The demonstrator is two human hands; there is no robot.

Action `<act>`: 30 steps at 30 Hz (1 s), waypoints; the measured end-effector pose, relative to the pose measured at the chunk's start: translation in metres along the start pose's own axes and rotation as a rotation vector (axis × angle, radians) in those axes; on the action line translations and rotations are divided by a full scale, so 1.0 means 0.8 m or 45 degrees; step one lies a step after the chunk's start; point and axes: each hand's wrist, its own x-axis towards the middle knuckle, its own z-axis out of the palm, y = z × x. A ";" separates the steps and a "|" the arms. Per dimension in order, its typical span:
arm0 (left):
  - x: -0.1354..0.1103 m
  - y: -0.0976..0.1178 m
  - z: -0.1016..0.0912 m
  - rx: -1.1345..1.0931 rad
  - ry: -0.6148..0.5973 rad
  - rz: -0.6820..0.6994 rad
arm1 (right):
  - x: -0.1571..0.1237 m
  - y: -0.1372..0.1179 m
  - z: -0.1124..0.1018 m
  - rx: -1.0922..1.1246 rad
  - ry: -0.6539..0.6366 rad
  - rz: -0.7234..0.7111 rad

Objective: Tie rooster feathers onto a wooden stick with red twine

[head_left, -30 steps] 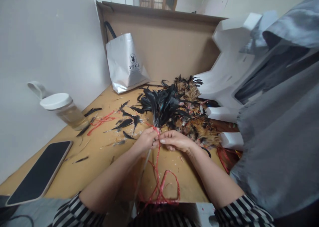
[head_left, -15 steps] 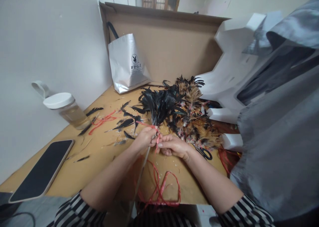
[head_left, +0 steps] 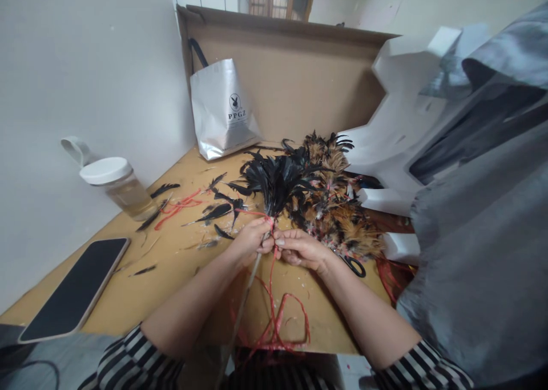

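Left hand [head_left: 252,241] was clenched round the base of the black feather bunch [head_left: 278,179], right where it met the thin stick [head_left: 242,310]; my read is that this grip kept the quills packed against the stick. Right hand [head_left: 302,248] pinched the red string [head_left: 274,304] just beside the left fingertips, close enough to hold the wrap tight at the base. Slack string hung in loops down to the table edge [head_left: 171,276], clear of the hands. The bunch sat mid-table, fanned away from the person and lying against the brown feather pile [head_left: 346,224]. Scissors [head_left: 354,265] lay just beside the right wrist, loose feathers [head_left: 216,212] left of the bunch, and the phone [head_left: 75,290] and jar [head_left: 117,184] well apart on the left. Versus half a second earlier, the grips were unchanged and the right fingertips had closed up against the left. A second earlier the scissors were hidden.
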 end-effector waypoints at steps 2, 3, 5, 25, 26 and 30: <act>0.000 0.000 0.001 -0.016 0.009 0.003 | -0.002 -0.005 0.000 -0.126 0.104 -0.064; 0.000 0.000 0.001 -0.008 0.015 0.000 | -0.002 -0.008 0.001 -0.189 0.208 -0.137; 0.000 -0.002 0.002 0.028 0.027 -0.010 | -0.004 -0.012 0.002 -0.331 0.468 -0.342; 0.004 -0.030 0.004 0.401 0.106 0.032 | -0.014 -0.012 0.012 -1.464 0.846 -0.671; 0.004 -0.031 0.004 0.422 0.078 0.038 | -0.016 -0.014 0.013 -1.524 0.886 -0.710; 0.003 -0.038 0.008 0.497 0.016 0.025 | -0.018 -0.018 0.015 -1.637 0.955 -0.772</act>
